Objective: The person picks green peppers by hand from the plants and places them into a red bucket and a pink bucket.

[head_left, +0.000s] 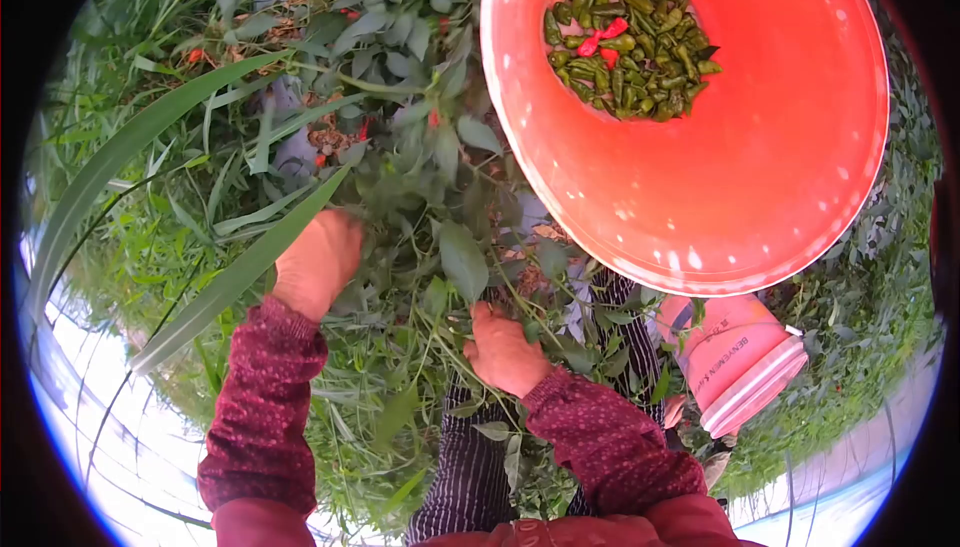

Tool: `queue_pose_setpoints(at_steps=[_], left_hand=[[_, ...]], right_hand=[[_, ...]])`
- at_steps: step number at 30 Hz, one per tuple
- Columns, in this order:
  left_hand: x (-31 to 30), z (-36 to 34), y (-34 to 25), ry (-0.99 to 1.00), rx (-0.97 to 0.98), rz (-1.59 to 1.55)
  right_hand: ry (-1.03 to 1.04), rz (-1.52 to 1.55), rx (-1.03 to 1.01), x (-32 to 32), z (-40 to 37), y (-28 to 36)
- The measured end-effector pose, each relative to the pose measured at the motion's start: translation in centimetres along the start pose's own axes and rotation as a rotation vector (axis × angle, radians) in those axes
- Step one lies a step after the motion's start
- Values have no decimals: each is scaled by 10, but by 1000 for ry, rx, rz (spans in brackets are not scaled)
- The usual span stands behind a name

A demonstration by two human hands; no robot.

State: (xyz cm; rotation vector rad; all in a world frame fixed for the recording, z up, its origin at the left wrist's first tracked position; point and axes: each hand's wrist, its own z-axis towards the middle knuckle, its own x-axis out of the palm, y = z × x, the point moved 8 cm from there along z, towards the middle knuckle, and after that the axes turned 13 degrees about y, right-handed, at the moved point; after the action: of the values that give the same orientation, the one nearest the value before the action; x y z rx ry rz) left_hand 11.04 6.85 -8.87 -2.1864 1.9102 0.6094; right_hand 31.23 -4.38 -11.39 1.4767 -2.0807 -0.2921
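The pepper plant [420,147] fills the centre of the view, with small red pods showing among its upper leaves. The left hand [318,262] is pushed into the foliage on one side and the right hand [505,352] lower down near the stems. The fingers of both are hidden by leaves, so grip state cannot be determined. Judged step: searching the foliage. Freeing a pod would call for parting leaves first. Just beside the plant, a red bucket [760,177] holds green peppers [630,47] and a few red ones.
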Motion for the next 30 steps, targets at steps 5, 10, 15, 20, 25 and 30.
queue_pose_setpoints(at_steps=[5,10,15,20,25,30], left_hand=[[8,-2,26,-192,189,-149],[-32,-11,-31,-148,247,-660],[2,52,-82,-208,229,-154],[53,107,-82,-56,92,-87],[65,126,-58,-12,22,-154],[45,84,-46,-56,211,-404]], right_hand=[[-38,-22,-1,-3,-4,2],[-28,-4,-1,6,2,1],[-29,-11,4,4,0,1],[-9,-8,16,8,0,0],[-14,18,22,7,1,0],[-30,-1,21,5,1,1]])
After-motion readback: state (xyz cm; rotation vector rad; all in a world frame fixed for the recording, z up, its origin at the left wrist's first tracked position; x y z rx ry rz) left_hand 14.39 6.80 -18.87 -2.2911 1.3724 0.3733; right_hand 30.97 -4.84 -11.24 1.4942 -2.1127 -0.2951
